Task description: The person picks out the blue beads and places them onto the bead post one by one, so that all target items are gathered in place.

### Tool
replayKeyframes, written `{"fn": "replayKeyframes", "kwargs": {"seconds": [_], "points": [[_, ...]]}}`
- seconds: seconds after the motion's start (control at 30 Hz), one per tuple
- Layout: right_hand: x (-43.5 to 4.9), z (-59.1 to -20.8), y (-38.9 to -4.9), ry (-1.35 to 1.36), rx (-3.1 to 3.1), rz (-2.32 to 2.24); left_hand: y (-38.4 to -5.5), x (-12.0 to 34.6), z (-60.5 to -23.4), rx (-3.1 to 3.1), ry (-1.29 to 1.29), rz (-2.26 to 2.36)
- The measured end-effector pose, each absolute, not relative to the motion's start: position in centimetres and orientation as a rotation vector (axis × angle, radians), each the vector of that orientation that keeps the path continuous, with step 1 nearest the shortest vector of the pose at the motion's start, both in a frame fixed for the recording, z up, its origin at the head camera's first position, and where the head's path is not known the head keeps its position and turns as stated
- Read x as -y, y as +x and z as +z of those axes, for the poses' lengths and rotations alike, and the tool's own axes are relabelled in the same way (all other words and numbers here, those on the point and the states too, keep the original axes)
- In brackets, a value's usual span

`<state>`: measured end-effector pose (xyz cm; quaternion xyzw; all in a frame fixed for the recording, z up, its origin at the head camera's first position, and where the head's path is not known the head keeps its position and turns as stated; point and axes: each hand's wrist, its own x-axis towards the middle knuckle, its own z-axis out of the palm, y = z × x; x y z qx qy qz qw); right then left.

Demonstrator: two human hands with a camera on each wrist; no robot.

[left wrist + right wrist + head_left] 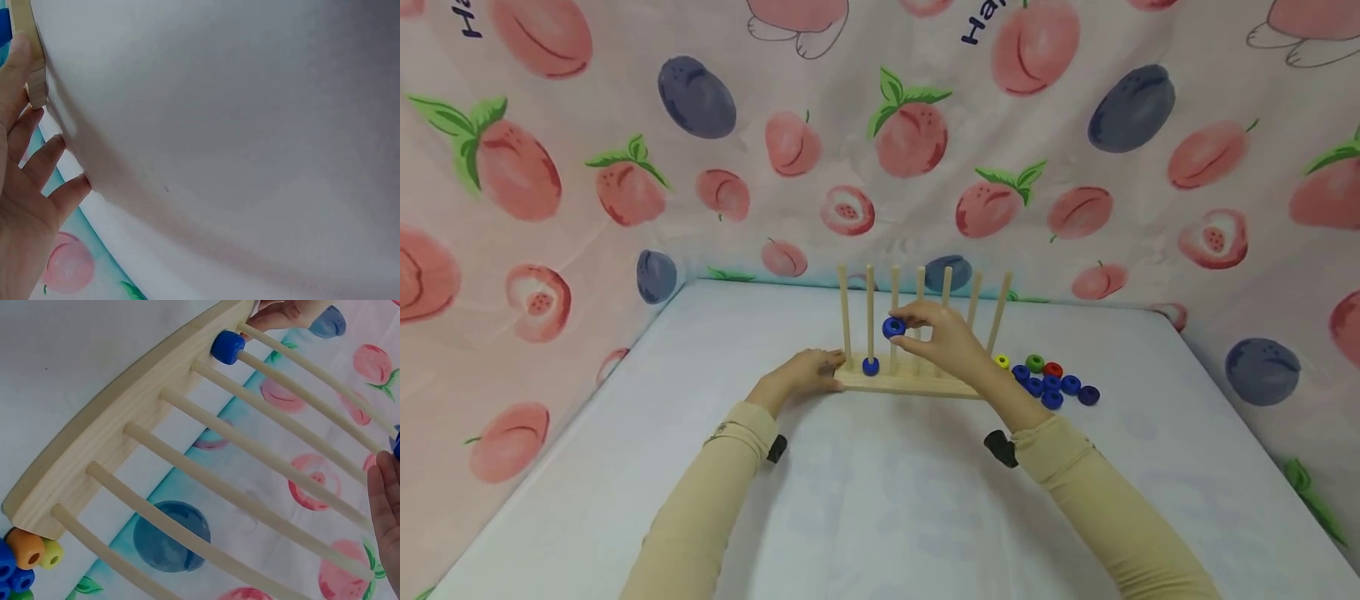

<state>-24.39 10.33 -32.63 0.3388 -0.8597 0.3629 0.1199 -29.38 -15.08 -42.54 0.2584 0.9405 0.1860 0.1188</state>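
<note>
A wooden peg rack [917,387] with several upright pegs stands on the table. One blue bead [870,367] sits at the bottom of its second peg from the left. My right hand [953,340] pinches another blue bead [888,332] between thumb and fingertips, near the upper part of the pegs, with the bead's hole showing. In the right wrist view only a sliver of this held bead [397,445] shows at the edge. My left hand [805,372] grips the rack's left end, thumb on the base [37,78] and a finger at its end face.
Right of the rack lies a group of loose beads: several blue ones [1052,400], a red [1053,369], a green [1035,362] and a yellow [1002,362]. An orange bead [24,553] shows in the right wrist view. A fruit-print cloth [850,125] hangs behind the white table [880,500].
</note>
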Motion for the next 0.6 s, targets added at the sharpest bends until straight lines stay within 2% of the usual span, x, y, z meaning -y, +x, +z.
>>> {"fn": "replayKeyframes", "kwargs": {"seconds": [0.6], "points": [[-8.4, -30.9, -25.1, 0.92, 2.286, 0.903, -29.2, 15.1, -42.9, -2.742, 0.707, 0.569]]}}
